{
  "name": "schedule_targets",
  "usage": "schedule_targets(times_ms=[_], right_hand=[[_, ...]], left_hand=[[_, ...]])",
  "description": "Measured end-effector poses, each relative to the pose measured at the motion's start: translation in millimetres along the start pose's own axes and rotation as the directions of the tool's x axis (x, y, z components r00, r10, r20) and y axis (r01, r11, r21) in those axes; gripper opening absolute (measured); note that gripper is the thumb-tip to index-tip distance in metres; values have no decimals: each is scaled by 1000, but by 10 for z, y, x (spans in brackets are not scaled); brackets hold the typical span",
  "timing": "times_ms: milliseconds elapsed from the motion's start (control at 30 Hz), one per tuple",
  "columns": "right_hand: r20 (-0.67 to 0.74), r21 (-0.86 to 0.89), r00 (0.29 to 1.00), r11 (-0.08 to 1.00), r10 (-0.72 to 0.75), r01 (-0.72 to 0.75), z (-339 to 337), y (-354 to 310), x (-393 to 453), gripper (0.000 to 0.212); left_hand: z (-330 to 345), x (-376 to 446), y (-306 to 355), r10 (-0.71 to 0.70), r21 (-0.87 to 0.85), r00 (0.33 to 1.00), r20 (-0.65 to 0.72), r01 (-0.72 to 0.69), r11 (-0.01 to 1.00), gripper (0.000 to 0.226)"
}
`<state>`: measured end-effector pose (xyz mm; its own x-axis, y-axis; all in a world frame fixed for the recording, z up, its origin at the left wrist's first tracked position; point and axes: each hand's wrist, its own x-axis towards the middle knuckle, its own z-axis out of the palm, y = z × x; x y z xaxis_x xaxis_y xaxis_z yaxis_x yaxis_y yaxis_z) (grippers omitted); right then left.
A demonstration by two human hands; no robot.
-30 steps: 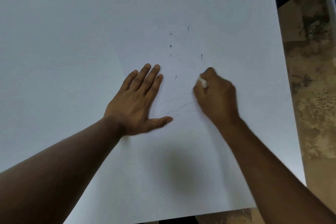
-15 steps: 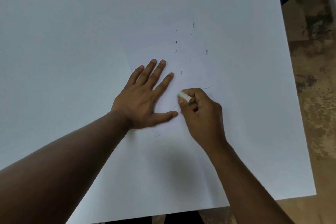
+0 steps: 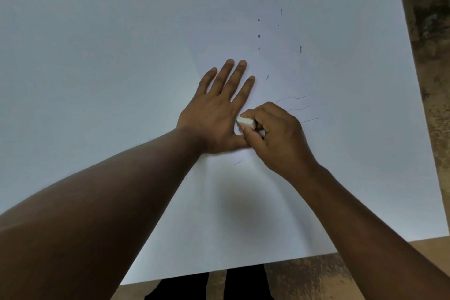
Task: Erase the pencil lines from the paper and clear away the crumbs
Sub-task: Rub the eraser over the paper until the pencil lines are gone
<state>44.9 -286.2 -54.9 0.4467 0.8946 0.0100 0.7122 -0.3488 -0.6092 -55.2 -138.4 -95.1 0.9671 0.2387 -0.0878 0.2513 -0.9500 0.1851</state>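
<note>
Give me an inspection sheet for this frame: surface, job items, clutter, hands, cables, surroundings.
Surface: large white table top, bare at left.
Job's things: white paper sheet; three wavy pencil lines remain right of the hands; small white block eraser.
Clutter: dark eraser crumbs scattered above the hands.
Hands: left hand flat, pressing the paper; right hand pinches the eraser beside the left hand.
Cables: nothing seen.
Surroundings: mottled brown floor at right and below.
</note>
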Motion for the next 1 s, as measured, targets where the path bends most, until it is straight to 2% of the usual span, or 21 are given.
schedule_targets(times_ms=[100, 167, 233, 300, 433, 533, 667, 767, 900, 1000], right_hand=[[36, -81, 999, 996, -28, 31, -10, 10, 59, 15], [-48, -118, 999, 993, 1, -6, -32, 51, 113, 11], [-178, -118, 979, 985, 104, -126, -102, 150, 188, 10], [-222, -113, 960, 973, 171, -199, -161, 230, 208, 13], [-139, -22, 984, 994, 107, -111, -76, 85, 88, 5], [-70, -114, 995, 991, 69, -77, 10, -12, 35, 9], [-206, -226, 967, 954, 152, -198, -80, 128, 110, 14], [-244, -197, 937, 933, 251, -301, -174, 232, 153, 18], [-159, -104, 970, 974, 183, -201, -35, 27, 75, 9], [-117, -141, 985, 980, 128, -144, 61, -47, 36, 8]], left_hand=[[15, 4, 20, 7, -8, 1000, -6, -8, 1000, 112], [14, 8, 17, -5, -17, 1000, -8, 5, 1000, 115], [14, 11, 14, -23, -26, 1000, -4, 23, 999, 119], [30, 12, 24, -25, -23, 1000, 3, 25, 999, 120], [24, 10, 18, -14, -17, 1000, -2, 14, 1000, 118], [16, 11, 13, 0, 1, 1000, 11, 0, 1000, 116], [7, 16, 28, -27, -12, 999, 19, 27, 1000, 118], [7, 20, 21, -34, -3, 999, 30, 34, 999, 120], [14, 17, 22, -22, -7, 1000, 17, 22, 1000, 116], [13, 8, 15, -12, -1, 1000, 18, 12, 1000, 115]])
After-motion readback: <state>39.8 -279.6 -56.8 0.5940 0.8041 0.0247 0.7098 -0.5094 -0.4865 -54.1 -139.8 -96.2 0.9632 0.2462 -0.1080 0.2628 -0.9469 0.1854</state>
